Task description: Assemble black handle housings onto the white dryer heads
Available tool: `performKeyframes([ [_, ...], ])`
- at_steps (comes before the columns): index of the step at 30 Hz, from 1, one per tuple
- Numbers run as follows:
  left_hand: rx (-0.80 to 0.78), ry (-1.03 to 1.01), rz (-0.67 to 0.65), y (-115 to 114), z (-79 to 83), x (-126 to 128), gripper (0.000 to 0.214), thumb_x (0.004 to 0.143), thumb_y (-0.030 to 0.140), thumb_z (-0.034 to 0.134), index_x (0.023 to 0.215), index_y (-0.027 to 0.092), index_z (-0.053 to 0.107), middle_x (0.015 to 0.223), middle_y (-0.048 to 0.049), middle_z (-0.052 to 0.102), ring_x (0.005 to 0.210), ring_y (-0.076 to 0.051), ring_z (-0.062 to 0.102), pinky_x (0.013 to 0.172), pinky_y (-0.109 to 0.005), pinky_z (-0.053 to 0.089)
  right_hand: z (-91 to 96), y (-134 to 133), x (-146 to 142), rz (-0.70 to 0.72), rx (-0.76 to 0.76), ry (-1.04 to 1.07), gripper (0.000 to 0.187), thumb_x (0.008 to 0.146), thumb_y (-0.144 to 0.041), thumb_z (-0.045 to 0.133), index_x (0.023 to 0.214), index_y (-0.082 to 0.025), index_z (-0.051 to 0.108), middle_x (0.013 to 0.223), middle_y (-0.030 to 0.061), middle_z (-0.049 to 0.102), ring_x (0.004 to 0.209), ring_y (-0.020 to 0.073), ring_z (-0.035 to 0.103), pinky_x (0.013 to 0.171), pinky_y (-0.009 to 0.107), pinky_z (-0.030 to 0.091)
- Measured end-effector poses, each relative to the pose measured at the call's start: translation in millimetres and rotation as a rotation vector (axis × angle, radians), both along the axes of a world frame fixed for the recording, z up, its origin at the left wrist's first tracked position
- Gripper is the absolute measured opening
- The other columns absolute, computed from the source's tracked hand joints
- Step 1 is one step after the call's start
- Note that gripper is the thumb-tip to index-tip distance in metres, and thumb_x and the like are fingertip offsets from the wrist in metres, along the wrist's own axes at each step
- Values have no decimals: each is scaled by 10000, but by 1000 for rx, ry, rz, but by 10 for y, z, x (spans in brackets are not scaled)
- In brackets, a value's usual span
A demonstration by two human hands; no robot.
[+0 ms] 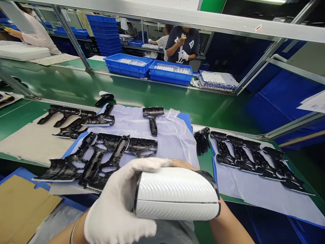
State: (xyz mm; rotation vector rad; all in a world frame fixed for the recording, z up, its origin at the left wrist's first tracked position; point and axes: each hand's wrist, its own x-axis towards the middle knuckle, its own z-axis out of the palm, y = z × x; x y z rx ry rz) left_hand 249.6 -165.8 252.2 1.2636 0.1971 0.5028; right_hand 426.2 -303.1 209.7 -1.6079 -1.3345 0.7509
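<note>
My left hand (119,206), in a white glove, is wrapped round the left end of a white ribbed plastic housing (175,195) with a black rim, held low in front of me. My right hand (184,164) is bare and lies behind the housing; only the top of it and the forearm show, and its fingers are hidden. Beyond the housing, black moulded gun-shaped shells (101,156) lie in a pile on a clear plastic sheet (172,139).
More black shells lie in a row on the right (256,156) and at the left (73,120). A green conveyor (127,91) runs across. Blue trays (170,71) of white parts stand behind. A person in a dark shirt (181,42) works opposite. Cardboard (22,206) sits at lower left.
</note>
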Motion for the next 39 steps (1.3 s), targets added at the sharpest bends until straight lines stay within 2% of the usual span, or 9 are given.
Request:
performKeyframes([
  [3,35,-5,15,-31,9,0,674,488,302,975,1105,341,706,1248,-55,720,1195,-310,649,1013,-406,514,71,-34,36,29,7,-26,431,874,-336,639,1304,-324,607,1310,29,654,1205,273,606,1016,381,486],
  [9,69,-29,-9,-58,-7,18,657,557,336,948,1157,355,683,1262,-44,713,1217,-306,632,1061,-432,476,79,-16,88,21,92,-214,353,935,-210,533,1266,-319,592,1262,0,680,1175,219,642,983,295,516],
  [12,74,-53,-39,-57,-34,24,697,530,314,963,1165,353,678,1263,-42,714,1218,-298,631,1071,-412,462,78,7,111,22,121,-320,319,960,-222,513,1258,-317,574,1265,3,683,1181,222,649,968,286,534],
  [21,42,-80,-88,-21,-75,57,751,466,235,987,1154,297,694,1270,-80,705,1218,-326,630,1082,-438,460,56,-15,140,-106,157,-553,252,1017,-240,452,1228,-261,587,1303,72,666,1296,240,576,1058,376,480],
  [25,43,-74,-117,-24,-96,62,801,447,213,991,1180,298,678,1297,-84,694,1235,-334,619,1085,-453,459,54,-8,198,-160,287,-670,244,1048,-226,410,1200,-250,599,1279,83,682,1300,225,575,1049,364,483],
  [30,25,-63,-126,-26,-92,55,775,464,203,985,1175,298,690,1289,-77,698,1233,-331,620,1091,-436,450,13,36,271,-210,435,-769,239,1005,-187,482,1192,-239,622,1274,99,689,1295,248,580,1043,391,494],
  [33,-17,-48,-201,-13,-59,50,818,475,130,972,1212,315,670,1319,-73,680,1226,-342,627,1037,-425,504,8,71,289,-236,518,-797,233,981,-195,520,1181,-220,637,1272,118,688,1294,268,581,1023,412,507],
  [37,-87,-36,-286,0,-18,47,765,589,91,916,1257,335,633,1327,-68,677,1211,-331,644,1018,-435,522,127,78,272,-264,575,-844,257,985,-217,512,1213,-236,630,1284,128,678,1303,302,570,1017,476,508],
  [39,-75,-36,-288,9,-28,39,780,585,76,911,1263,339,630,1335,-57,673,1233,-326,628,1043,-430,504,224,53,252,-287,590,-868,293,1004,-211,455,1239,-269,619,1301,115,670,1310,317,562,1015,522,507],
])
